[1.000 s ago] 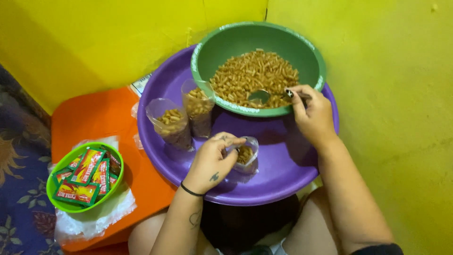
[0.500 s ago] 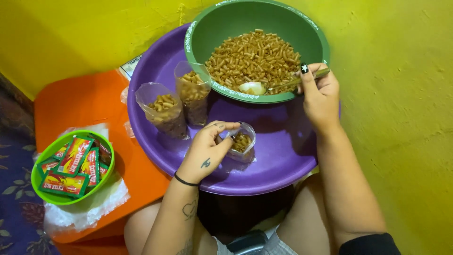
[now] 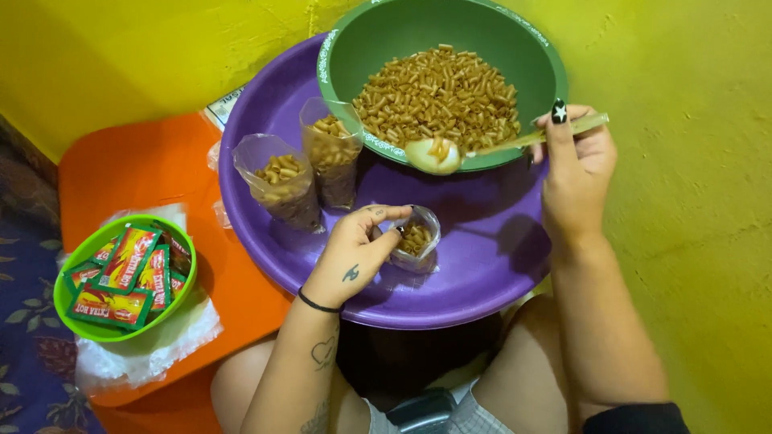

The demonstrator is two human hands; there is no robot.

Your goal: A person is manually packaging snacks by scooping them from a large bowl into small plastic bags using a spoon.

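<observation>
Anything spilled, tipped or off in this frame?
Nothing stands out. The two filled bags stand upright on the purple tray, the left hand steadies the small open bag, and the right hand holds the loaded spoon level; no loose pasta shows.

place: home corner – floor-level | signs: yellow walls, patterned rug, plastic basins

Two hands, left and right. One spoon. Three clear bags of snacks: one held, two standing. One purple tray, one dark green bowl, one lime bowl of several red sachets.
</observation>
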